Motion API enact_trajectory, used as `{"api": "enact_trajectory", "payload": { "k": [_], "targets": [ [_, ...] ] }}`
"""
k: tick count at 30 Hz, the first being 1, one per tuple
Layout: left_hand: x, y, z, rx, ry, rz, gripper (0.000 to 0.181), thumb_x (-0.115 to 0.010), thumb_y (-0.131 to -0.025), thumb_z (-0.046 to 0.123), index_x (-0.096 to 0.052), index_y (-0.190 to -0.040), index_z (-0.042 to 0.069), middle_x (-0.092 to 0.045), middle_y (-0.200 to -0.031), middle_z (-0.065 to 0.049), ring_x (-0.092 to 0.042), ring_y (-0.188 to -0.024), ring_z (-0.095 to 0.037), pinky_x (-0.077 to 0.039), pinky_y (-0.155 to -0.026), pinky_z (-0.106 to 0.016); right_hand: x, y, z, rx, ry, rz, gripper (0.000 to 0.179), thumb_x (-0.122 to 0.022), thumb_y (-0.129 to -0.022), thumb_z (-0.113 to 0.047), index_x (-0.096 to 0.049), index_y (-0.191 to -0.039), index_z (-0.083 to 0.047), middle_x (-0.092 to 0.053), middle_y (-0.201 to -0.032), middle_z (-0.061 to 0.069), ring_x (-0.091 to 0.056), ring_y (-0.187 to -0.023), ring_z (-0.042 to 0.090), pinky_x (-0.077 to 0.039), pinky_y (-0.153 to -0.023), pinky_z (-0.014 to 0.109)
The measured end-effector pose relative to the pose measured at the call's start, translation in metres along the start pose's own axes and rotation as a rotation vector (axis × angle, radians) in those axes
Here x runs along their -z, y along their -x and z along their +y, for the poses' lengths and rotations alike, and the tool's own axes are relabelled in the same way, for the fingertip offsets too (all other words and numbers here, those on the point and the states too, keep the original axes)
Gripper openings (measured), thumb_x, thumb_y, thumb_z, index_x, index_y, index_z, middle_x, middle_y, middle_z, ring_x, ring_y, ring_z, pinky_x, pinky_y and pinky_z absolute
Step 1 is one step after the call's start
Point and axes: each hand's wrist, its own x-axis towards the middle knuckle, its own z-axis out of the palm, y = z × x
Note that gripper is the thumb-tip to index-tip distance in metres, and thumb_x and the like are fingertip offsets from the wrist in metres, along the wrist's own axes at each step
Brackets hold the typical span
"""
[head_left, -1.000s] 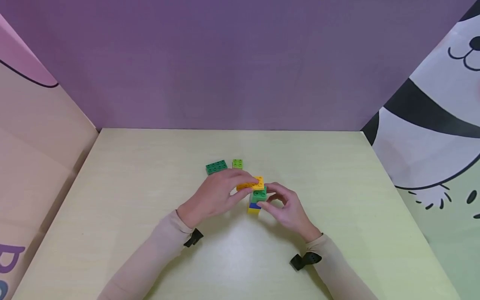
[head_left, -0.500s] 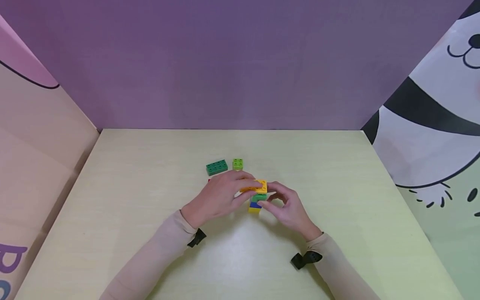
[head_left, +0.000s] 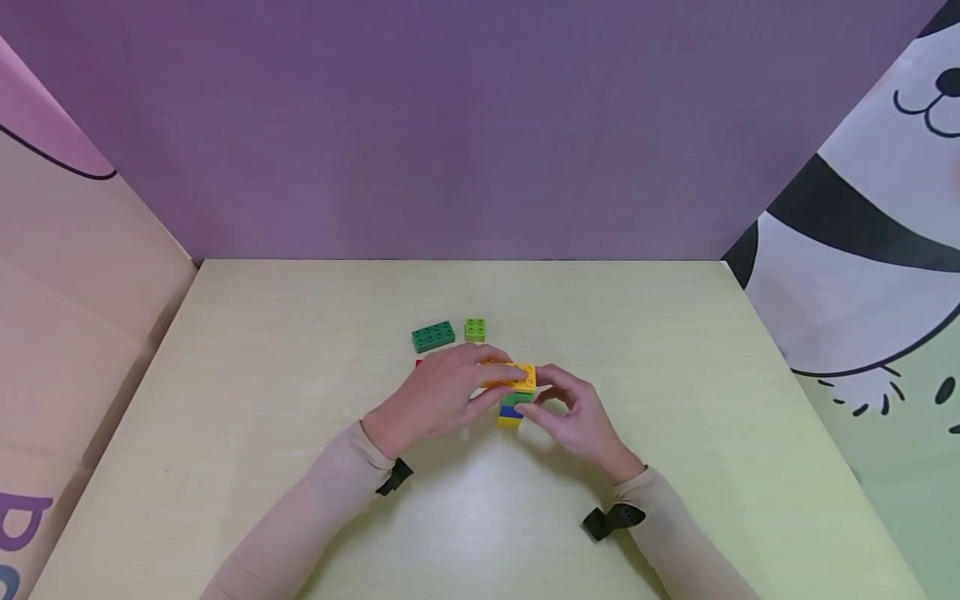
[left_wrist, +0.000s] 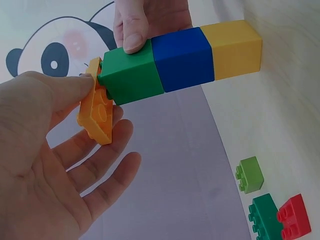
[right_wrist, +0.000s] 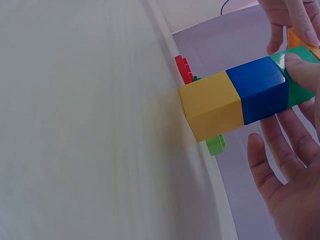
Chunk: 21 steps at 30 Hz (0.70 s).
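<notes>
A tower of three toy building blocks stands on the table: a yellow block (left_wrist: 235, 52) at the bottom, a blue block (left_wrist: 184, 59) in the middle and a green block (left_wrist: 132, 77) above. My left hand (head_left: 438, 393) pinches a flat orange-yellow building brick (left_wrist: 101, 112) between thumb and fingers. In the left wrist view, that brick sits right at the green block's studs, slightly tilted and overhanging to one side. With thumb and fingers on opposite sides, my right hand (head_left: 573, 418) grips the green block. Its lower fingers spread beside the tower in the right wrist view.
Behind my left hand lie a dark green brick (head_left: 433, 337) and a small lime brick (head_left: 475, 330). A red brick (left_wrist: 296, 217) lies beside them, mostly covered by my left hand in the head view. A purple panel (head_left: 465, 133) rises at the table's back edge.
My left hand has moved slightly right and toward me, bringing the orange-yellow brick down over the green block. The right hand has kept its grip on the tower.
</notes>
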Motion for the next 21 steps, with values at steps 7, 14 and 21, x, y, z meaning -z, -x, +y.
{"api": "enact_trajectory", "payload": {
  "k": [7, 14, 21],
  "targets": [
    [0.0, 0.0004, 0.0, -0.019, 0.015, -0.004, 0.027, -0.068, -0.095, 0.028, -0.071, -0.122, 0.029, -0.068, -0.118, 0.008, -0.065, -0.102, -0.01, -0.053, -0.085, -0.025, -0.0003, -0.0007, -0.0025, 0.011, -0.01, 0.003, 0.034, -0.075, -0.082, 0.006, -0.066, -0.114, -0.002, -0.067, -0.108, -0.008, -0.061, -0.103, 0.003, -0.059, -0.079, 0.035],
    [0.0048, -0.0006, -0.0007, -0.019, -0.018, 0.0, 0.026, -0.067, -0.095, 0.03, -0.072, -0.121, 0.03, -0.068, -0.116, 0.01, -0.065, -0.094, -0.007, -0.052, -0.075, -0.021, -0.0003, -0.0019, 0.0005, 0.013, -0.032, 0.002, 0.035, -0.075, -0.083, 0.006, -0.066, -0.116, -0.001, -0.067, -0.108, -0.008, -0.062, -0.104, 0.005, -0.059, -0.079, 0.034],
    [0.0088, -0.0042, -0.0003, -0.009, -0.02, -0.013, 0.026, -0.068, -0.094, 0.031, -0.072, -0.12, 0.031, -0.068, -0.116, 0.011, -0.064, -0.092, -0.006, -0.049, -0.068, -0.018, 0.0018, -0.003, -0.001, 0.017, -0.022, 0.01, 0.036, -0.075, -0.083, 0.005, -0.066, -0.117, -0.001, -0.069, -0.108, -0.002, -0.062, -0.103, 0.004, -0.059, -0.078, 0.034]
  ]
}}
